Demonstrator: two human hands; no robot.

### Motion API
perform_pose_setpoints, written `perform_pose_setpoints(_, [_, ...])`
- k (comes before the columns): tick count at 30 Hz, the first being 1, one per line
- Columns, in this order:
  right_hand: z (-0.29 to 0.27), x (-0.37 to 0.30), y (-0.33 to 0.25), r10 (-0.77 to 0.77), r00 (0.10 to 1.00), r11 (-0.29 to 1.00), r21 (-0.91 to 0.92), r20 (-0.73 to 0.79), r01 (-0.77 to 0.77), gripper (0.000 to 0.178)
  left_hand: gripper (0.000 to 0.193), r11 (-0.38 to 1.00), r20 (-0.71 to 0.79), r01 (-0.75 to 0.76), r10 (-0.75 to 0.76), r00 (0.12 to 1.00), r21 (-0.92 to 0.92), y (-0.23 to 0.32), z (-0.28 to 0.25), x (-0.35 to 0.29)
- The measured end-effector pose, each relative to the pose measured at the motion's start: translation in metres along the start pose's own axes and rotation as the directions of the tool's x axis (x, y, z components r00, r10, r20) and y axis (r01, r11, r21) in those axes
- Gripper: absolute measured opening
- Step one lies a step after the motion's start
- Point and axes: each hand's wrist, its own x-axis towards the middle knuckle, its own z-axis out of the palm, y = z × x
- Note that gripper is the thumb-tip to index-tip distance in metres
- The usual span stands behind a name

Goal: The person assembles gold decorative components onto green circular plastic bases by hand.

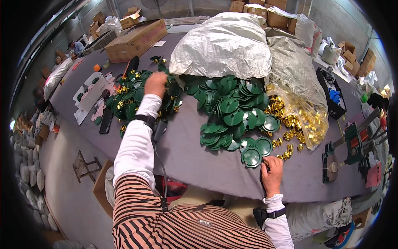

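My left hand (156, 84) reaches over a left-hand pile of green discs with gold clips on them (133, 92). The back of the hand faces up and hides its fingers, so its grip does not show. Near the table's front edge, my right hand (272, 174) is closed, with thumb and forefinger together on a small gold clip (266, 164). Right beside those fingertips lies a round green disc (251, 157), at the near end of a big heap of plain green discs (229, 106). Loose gold clips (293, 133) are scattered to the heap's right.
A white woven sack (222, 45) lies behind the heap; a clear bag of gold clips (316, 124) is at its right. A hand press (354, 143) stands far right, near a black tray (331, 93). A phone (106, 121) and cardboard box (136, 40) are on the left.
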Motion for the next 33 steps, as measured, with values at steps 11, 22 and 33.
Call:
perform_pose_setpoints(11, [-0.004, 0.004, -0.002, 0.016, 1.000, 1.000, -0.016, -0.011, -0.017, 0.022, 0.044, 0.672, 0.481, 0.603, -0.395, 0.783, -0.430, 0.076, 0.102, 0.024])
perform_pose_setpoints(22, [0.003, -0.002, -0.002, -0.006, 1.000, 1.000, -0.017, -0.030, 0.006, 0.021, 0.071, 0.621, 0.438, 0.573, -0.376, 0.817, -0.535, 0.142, 0.129, -0.042])
perform_pose_setpoints(33, [0.001, 0.001, 0.014, 0.037, 0.985, 0.995, 0.095, -0.166, -0.021, 0.023, 0.070, 0.667, 0.511, 0.562, -0.304, 0.804, -0.489, 0.184, 0.088, -0.041])
